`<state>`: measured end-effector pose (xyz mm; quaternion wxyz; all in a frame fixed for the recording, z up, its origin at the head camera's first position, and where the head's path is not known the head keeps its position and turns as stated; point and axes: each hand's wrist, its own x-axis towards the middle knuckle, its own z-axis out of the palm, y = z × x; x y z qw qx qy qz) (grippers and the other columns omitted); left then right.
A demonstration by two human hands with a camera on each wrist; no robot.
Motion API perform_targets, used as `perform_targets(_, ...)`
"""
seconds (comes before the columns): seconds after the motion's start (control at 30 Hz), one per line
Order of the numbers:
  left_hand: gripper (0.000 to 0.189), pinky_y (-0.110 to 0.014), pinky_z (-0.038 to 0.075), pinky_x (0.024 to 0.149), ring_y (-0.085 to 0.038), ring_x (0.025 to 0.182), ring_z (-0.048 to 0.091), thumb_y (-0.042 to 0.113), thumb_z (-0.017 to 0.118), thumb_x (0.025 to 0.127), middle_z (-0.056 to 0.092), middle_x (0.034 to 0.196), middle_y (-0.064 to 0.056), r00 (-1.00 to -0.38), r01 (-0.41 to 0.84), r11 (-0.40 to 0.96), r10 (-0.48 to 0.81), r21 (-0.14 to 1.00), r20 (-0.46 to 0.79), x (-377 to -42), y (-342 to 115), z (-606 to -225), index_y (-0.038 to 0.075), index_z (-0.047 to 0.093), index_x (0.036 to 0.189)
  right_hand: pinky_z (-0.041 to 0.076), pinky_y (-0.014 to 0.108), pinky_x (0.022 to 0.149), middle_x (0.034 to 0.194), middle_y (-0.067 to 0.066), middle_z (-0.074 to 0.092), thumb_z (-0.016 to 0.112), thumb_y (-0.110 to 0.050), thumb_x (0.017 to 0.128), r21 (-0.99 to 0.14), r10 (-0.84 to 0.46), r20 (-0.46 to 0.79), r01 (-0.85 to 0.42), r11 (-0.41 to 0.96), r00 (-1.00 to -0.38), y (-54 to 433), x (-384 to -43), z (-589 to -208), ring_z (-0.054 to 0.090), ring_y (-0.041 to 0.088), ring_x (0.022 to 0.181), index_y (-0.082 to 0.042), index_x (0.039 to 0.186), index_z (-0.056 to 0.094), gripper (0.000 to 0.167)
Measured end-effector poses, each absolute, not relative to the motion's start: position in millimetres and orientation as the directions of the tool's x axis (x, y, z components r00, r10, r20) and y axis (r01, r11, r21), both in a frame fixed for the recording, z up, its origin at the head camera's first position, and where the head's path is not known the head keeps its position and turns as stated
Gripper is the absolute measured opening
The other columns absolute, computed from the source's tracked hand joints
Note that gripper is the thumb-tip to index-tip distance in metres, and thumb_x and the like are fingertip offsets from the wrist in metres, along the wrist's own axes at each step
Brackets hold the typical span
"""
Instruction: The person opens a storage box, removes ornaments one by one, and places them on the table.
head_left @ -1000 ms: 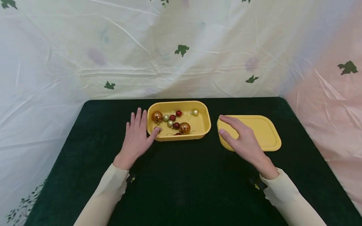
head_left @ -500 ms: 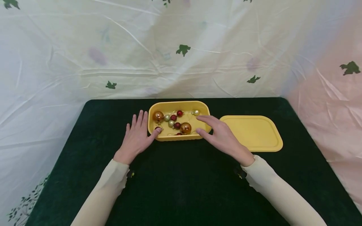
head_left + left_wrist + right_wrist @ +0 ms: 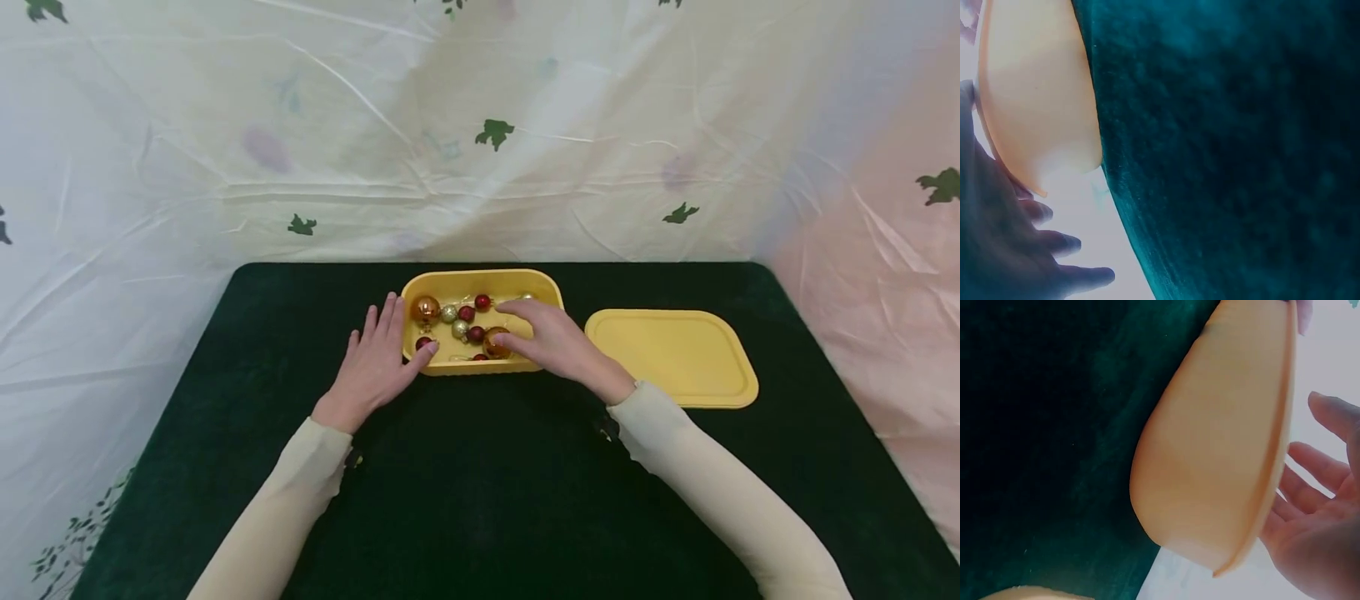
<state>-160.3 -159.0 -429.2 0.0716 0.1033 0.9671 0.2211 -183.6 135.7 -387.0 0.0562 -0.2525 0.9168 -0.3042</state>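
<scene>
A yellow box [image 3: 480, 367] holds several small Christmas baubles: a large amber bauble [image 3: 425, 308] at the left, another amber bauble [image 3: 492, 345] near the front, a red bauble [image 3: 482, 302], and pale gold glittery ones [image 3: 460, 330]. My left hand [image 3: 377, 360] rests against the box's left end, fingers straight, its thumb over the front left corner. Above the box's right part reaches my right hand [image 3: 558, 343], fingers parted and loosely bent, the thumb over the front amber bauble. In the right wrist view that hand's fingers [image 3: 1319, 465] are spread above the rim. A pale bauble is mostly hidden behind it.
The yellow lid [image 3: 675, 358] lies flat to the right of the box. Both stand on a dark green cloth-covered table [image 3: 480, 483]. A pale patterned curtain [image 3: 405, 150] hangs behind the table and along its sides.
My right hand has moved left from over the lid to above the box's right part. The left hand has stayed at the box's left end, and the baubles lie much as before.
</scene>
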Motion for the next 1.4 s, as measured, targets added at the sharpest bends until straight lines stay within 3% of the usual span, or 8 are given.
perform_targets(0.1, 0.103, -0.071, 0.011, 0.120, -0.039, 0.158, 0.001, 0.077, 0.033, 0.099, -0.006, 0.174, -0.008, -0.968, 0.177, 0.882, 0.236, 0.437, -0.085, -161, -159, -430, 0.012, -0.007, 0.166, 0.037, 0.053, 0.118, 0.146, 0.013, 0.060, 0.070, -0.034, 0.101, -0.590, -0.516, 0.006, -0.420, 0.690, -0.856, 132, -189, -390, 0.053, 0.032, 0.137, -0.005, 0.144, 0.060, 0.053)
perform_targets(0.43, 0.101, -0.069, 0.014, 0.120, -0.036, 0.159, 0.003, 0.077, 0.032, 0.099, -0.006, 0.174, -0.006, -0.972, 0.172, 0.889, 0.224, 0.424, -0.076, -162, -159, -432, 0.013, -0.005, 0.167, 0.046, 0.051, 0.109, 0.141, 0.016, 0.062, 0.070, -0.029, 0.101, -0.584, -0.553, -0.097, -0.403, 0.705, -0.828, 127, -203, -397, 0.057, 0.032, 0.129, -0.002, 0.142, 0.061, 0.050)
perform_targets(0.73, 0.100, -0.068, 0.015, 0.121, -0.038, 0.158, 0.004, 0.077, 0.032, 0.099, -0.006, 0.174, -0.006, -0.972, 0.176, 0.894, 0.224, 0.413, -0.070, -162, -158, -434, 0.013, -0.004, 0.167, 0.052, 0.043, 0.096, 0.129, 0.013, 0.070, 0.072, -0.023, 0.099, -0.524, -0.571, -0.160, -0.421, 0.740, -0.805, 123, -206, -397, 0.062, 0.023, 0.104, -0.001, 0.135, 0.067, 0.042)
perform_targets(1.4, 0.097, -0.068, 0.017, 0.120, -0.039, 0.158, 0.003, 0.075, 0.034, 0.100, -0.004, 0.174, -0.008, -0.973, 0.158, 0.894, 0.212, 0.419, -0.086, -163, -157, -432, 0.017, -0.007, 0.167, 0.053, 0.050, 0.101, 0.132, 0.011, 0.066, 0.072, -0.025, 0.100, -0.664, -0.481, 0.030, -0.377, 0.646, -0.876, 144, -176, -382, 0.064, 0.027, 0.119, -0.005, 0.140, 0.063, 0.046)
